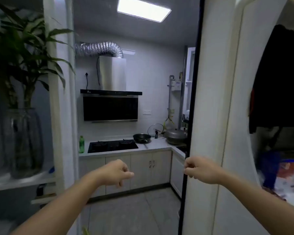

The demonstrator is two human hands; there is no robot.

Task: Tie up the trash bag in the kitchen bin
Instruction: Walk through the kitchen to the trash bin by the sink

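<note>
No bin or trash bag shows in the head view. I stand at the kitchen doorway with both arms stretched forward. My left hand (116, 173) hangs in front of the white lower cabinets (149, 167), fingers curled loosely downward and holding nothing. My right hand (201, 170) is a loose fist at the dark edge of the sliding door (191, 116), with nothing visible in it.
A counter (158, 144) carries a black hob (112, 145), a frying pan (141, 138), a lidded pot (176, 135) and a green bottle (81, 144). A range hood (110, 107) hangs above. A plant in a glass vase (22, 141) stands left. Grey floor tiles (134, 212) lie ahead.
</note>
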